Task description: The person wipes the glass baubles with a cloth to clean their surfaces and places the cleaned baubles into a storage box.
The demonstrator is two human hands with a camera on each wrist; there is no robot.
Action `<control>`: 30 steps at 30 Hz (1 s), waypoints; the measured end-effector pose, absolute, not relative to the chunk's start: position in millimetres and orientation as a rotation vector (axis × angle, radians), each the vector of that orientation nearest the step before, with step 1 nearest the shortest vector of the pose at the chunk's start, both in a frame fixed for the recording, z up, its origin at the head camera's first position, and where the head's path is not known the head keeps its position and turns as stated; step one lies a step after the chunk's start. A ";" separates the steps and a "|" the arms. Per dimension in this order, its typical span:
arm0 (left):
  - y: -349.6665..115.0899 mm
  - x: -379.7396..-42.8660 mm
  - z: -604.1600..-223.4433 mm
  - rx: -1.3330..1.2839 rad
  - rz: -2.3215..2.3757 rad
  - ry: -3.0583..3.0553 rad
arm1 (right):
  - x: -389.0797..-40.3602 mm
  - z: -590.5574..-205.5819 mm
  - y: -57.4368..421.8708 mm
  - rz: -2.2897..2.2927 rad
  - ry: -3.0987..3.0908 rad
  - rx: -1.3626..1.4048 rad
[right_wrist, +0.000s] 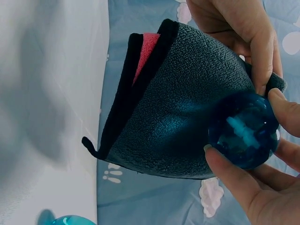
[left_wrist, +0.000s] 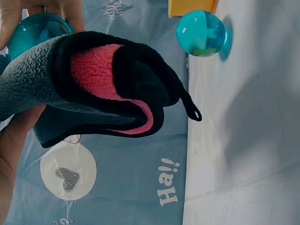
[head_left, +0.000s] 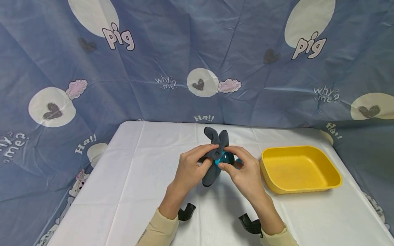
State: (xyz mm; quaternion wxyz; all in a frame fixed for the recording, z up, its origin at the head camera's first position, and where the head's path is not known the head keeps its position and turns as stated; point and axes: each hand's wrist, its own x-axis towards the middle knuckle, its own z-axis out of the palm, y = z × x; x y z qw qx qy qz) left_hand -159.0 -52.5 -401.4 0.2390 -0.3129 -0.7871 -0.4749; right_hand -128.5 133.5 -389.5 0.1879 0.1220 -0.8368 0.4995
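My left hand [head_left: 192, 167] grips a dark grey cloth [head_left: 210, 174] with black edging, bunched and folded. Pink lining and a small black hanging loop on the cloth [left_wrist: 98, 75] show in the left wrist view. With thumb and fingers, my right hand [head_left: 247, 171] holds a clear blue globe [right_wrist: 243, 131] against the cloth. Its exact kind cannot be told. A second clear blue globe [left_wrist: 199, 33] with a flat round foot stands on the table, mostly hidden behind the right hand in the head view.
A yellow rectangular tub [head_left: 301, 188] stands on the white-covered table [head_left: 147, 164], right of my hands. Blue printed fabric [head_left: 172, 44] hangs behind and beside the table. Black curved pieces [head_left: 186, 212] sit by both wrists.
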 end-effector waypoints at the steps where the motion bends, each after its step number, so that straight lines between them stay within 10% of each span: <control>1: -52.5 -158.9 -401.5 -0.857 -1.299 -2.157 | -128.4 -389.4 133.6 1.409 -2.354 0.342; 30: -51.9 -158.7 -401.5 -0.871 -1.289 -2.154 | -127.4 -388.1 134.9 1.469 -2.378 0.328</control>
